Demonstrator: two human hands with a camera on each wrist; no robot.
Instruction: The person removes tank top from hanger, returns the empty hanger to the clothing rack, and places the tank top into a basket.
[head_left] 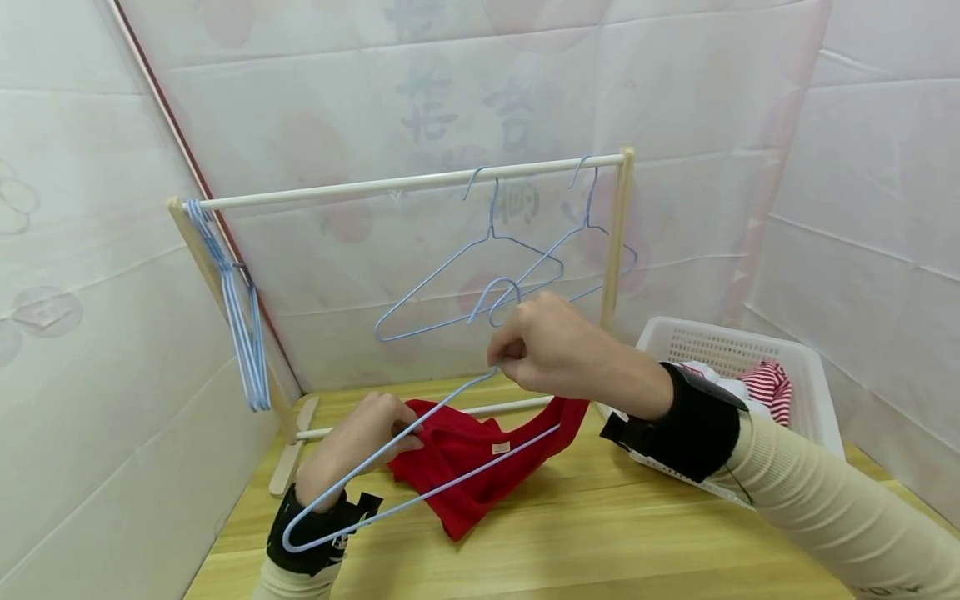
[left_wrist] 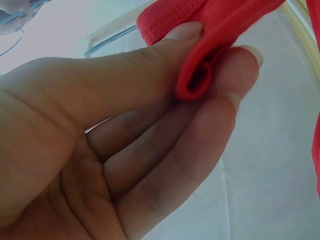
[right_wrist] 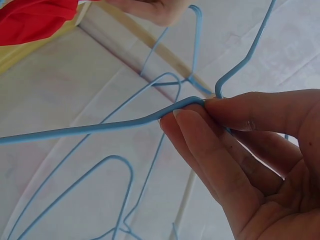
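In the head view, a red knit garment (head_left: pixel 468 471) with a small white label (head_left: pixel 501 448) hangs low over the table. My left hand (head_left: pixel 351 443) pinches its ribbed edge (left_wrist: pixel 172 20) between thumb and fingers, as the left wrist view shows. A light blue hanger (right_wrist: pixel 100 127) is held by my right hand (head_left: pixel 562 350), thumb and fingertips pinching the wire just below the hook. The hanger's right end runs into the garment, which hides it. Its left end (head_left: pixel 291 537) sticks out bare, overlapping my left wrist in the head view.
A white rail (head_left: pixel 337 192) on wooden posts stands behind. Two bare blue hangers (head_left: pixel 431 279) hang toward its right, and a bunch of blue hangers (head_left: pixel 243 333) at its left end. A white basket (head_left: pixel 817 400) with clothes, including a red-striped piece (head_left: pixel 768 390), stands at right.
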